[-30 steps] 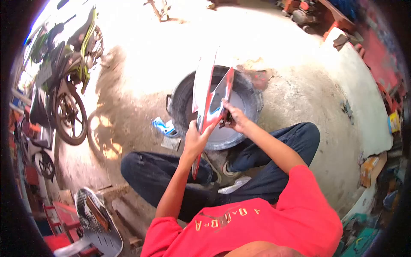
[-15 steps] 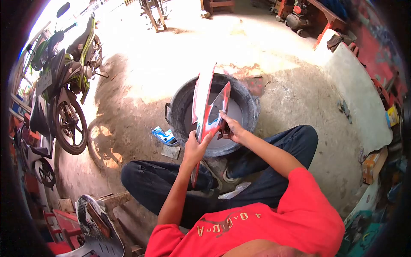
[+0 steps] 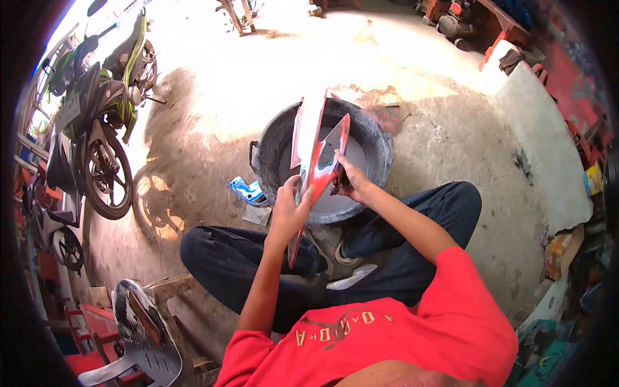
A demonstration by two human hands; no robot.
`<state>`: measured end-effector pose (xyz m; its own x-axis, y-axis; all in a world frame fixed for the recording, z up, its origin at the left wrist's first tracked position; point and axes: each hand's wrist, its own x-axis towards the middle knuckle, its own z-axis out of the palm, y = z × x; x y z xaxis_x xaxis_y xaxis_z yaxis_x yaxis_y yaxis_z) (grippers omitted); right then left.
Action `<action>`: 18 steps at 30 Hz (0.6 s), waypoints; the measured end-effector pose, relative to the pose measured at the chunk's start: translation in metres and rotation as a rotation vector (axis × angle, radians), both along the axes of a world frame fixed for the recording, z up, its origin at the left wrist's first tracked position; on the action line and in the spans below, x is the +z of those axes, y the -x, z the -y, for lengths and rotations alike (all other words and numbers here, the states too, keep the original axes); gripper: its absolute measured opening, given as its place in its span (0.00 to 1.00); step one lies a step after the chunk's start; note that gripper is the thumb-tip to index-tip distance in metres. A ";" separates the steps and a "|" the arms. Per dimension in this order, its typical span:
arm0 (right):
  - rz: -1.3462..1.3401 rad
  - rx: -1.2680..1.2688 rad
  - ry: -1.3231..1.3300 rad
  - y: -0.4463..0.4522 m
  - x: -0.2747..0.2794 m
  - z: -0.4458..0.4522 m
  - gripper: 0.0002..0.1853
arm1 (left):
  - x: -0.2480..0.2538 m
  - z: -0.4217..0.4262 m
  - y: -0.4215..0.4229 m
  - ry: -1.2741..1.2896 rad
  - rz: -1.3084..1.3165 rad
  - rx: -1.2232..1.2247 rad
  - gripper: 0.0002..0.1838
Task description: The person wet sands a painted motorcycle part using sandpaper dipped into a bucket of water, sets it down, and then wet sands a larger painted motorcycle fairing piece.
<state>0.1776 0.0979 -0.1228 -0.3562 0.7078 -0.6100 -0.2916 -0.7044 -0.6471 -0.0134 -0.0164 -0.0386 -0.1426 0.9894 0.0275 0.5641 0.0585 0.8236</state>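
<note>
A long, pointed motorcycle body panel [image 3: 322, 173] in red, white and grey is held tilted over a black tub [image 3: 276, 126]. My left hand [image 3: 290, 205] grips its near part, thumb on the upper face and fingers at the left edge. On the other side, my right hand [image 3: 353, 182] is closed on the panel's right edge, with its thumb on top. Something small and dark shows beneath the right fingers, too hidden to name. Cloudy grey water [image 3: 361, 164] lies in the tub below.
Left of the tub are a blue-and-white piece [image 3: 248, 191] and a flat grey piece [image 3: 256, 215]. Motorcycles [image 3: 106, 174] stand at the left, near a worn plastic chair [image 3: 161, 355]. A pale sheet [image 3: 548, 148] and a cardboard box [image 3: 562, 253] are at the right.
The view has shifted slightly, so the tub and floor appear higher. My left hand's fingers have loosened and spread a little along the panel. My right hand keeps its place on it.
</note>
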 end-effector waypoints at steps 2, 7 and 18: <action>0.006 0.008 -0.010 -0.002 -0.009 -0.004 0.28 | -0.003 0.003 0.004 0.045 0.042 -0.020 0.35; 0.057 -0.008 -0.016 -0.002 -0.001 -0.003 0.28 | -0.024 0.016 0.007 0.027 0.105 0.011 0.38; 0.071 0.047 -0.047 -0.005 0.006 -0.001 0.30 | -0.004 0.039 -0.008 0.466 0.849 0.205 0.25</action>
